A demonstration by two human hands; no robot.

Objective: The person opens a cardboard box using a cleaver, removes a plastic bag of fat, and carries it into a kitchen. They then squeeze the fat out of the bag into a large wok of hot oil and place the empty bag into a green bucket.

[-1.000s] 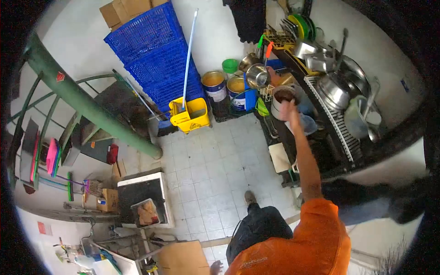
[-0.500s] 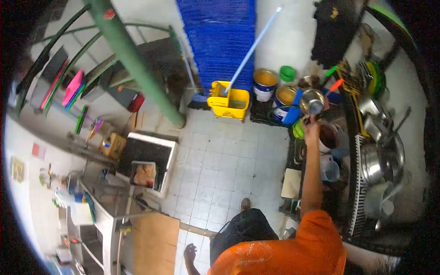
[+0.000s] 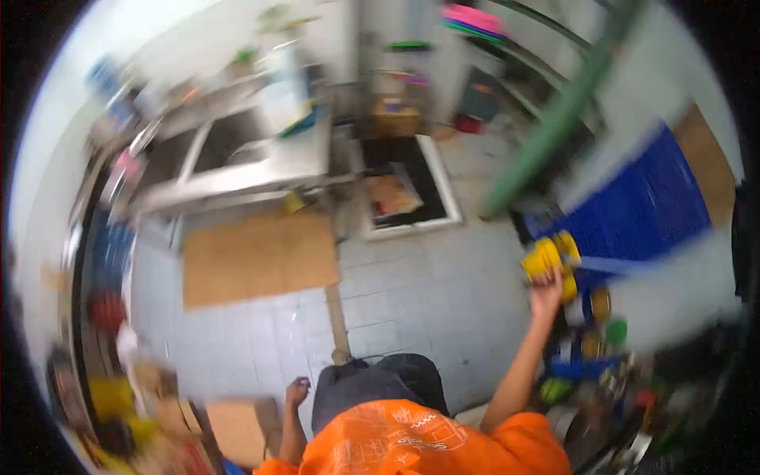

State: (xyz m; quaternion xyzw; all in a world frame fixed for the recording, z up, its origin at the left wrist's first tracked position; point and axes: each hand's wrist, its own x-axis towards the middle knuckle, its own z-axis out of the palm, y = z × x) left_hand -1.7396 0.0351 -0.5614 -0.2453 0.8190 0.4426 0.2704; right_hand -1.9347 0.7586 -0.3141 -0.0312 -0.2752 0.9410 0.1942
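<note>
My right hand (image 3: pixel 546 291) is stretched out to the right at the end of a raised arm. It overlaps the yellow mop bucket (image 3: pixel 564 252) in this view, and motion smears its fingers. No pot shows in it. My left hand (image 3: pixel 298 391) hangs low beside my left leg, fingers loosely bent and apart, with nothing in it. A blue mop handle (image 3: pixel 625 267) slants rightward from the bucket. Past it stands a tall blue stack (image 3: pixel 645 198) of what look like plastic crates.
A steel sink counter (image 3: pixel 237 176) runs along the left, with a cardboard sheet (image 3: pixel 257 257) on the floor before it. A white-framed black tray (image 3: pixel 439 186) holds a bag on the floor. A green post (image 3: pixel 554 119) leans across. Boxes (image 3: pixel 237 431) sit lower left.
My view has swung left toward the sink counter. My right hand, earlier at a steel pot over the cluttered right-hand counter, now appears away from it. My left hand still hangs low.
</note>
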